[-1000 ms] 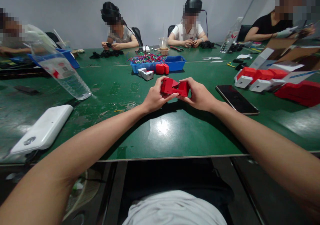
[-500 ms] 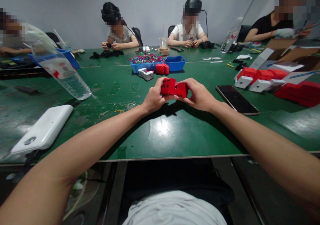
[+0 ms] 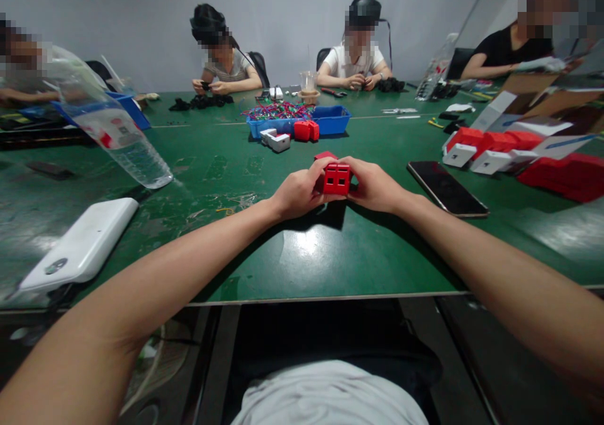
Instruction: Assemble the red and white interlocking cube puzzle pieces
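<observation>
A small red plastic cube-shaped housing (image 3: 335, 178) with square openings on its near face is held above the green table (image 3: 330, 249). My left hand (image 3: 297, 193) grips its left side and my right hand (image 3: 374, 186) grips its right side, fingers closed round it. Both forearms stretch out from the table's near edge.
A black phone (image 3: 446, 187) lies right of my hands, a white power bank (image 3: 82, 245) and a tilted water bottle (image 3: 111, 129) to the left. A blue tray (image 3: 333, 121) of wires with red and white housings (image 3: 292, 135) stands ahead. More red and white housings (image 3: 491, 148) lie at right. Several people sit around.
The two red halves, spread wide between my hands a second ago, have been brought together into one compact cube. My hands moved closer to each other.
</observation>
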{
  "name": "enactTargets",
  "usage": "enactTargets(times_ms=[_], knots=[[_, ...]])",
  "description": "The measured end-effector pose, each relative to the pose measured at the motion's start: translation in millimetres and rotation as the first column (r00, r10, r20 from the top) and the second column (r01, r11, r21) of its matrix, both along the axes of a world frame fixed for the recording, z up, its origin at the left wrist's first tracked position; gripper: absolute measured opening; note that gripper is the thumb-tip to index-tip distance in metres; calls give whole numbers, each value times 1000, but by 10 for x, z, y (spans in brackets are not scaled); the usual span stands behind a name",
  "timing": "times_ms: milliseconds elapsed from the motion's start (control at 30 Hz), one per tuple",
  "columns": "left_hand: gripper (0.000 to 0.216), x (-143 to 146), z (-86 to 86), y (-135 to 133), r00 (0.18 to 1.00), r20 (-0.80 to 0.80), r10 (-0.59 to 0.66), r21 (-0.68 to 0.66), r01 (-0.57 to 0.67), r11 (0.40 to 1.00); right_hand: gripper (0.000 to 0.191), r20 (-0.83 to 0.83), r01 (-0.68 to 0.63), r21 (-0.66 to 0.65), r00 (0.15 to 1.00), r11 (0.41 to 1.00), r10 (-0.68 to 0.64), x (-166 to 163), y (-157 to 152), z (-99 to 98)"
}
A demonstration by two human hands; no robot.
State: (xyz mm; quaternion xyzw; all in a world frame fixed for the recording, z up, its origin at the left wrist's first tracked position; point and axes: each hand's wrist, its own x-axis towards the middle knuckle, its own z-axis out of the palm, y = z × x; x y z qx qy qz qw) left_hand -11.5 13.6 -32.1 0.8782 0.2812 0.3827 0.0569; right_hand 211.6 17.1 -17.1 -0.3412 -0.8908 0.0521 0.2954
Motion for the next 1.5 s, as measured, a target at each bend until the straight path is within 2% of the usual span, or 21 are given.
enactTargets(times_ms=[200, 333, 667, 767, 933, 1067, 1500], knots=[[68, -8, 21, -15, 1000, -5, -13, 28, 13, 1000, 54, -12, -10, -1, 1000, 1000, 10, -9, -9, 2], [65, -6, 35, -29, 997, -50, -53, 118, 58, 991, 53, -25, -36, -5, 999, 999, 36, -39, -41, 27], [62, 12, 38, -58, 992, -121, -33, 208, 58, 976, 54, -32, -68, 33, 997, 997, 69, -33, -29, 9], [62, 15, 27, -58, 995, -79, -63, 207, 79, 975, 52, -31, -86, 44, 996, 995, 88, -27, -20, 1], [63, 32, 13, -43, 990, 132, -57, 171, 34, 985, 42, 2, -102, 67, 995, 993, 102, -26, -15, -1], [63, 34, 22, -35, 982, 183, -50, 159, 20, 987, 37, 14, -77, 62, 997, 995, 76, -30, -21, 8], [63, 13, 27, -50, 998, -18, -64, 261, 66, 963, 52, -5, -101, 72, 995, 992, 101, -23, -10, -14]])
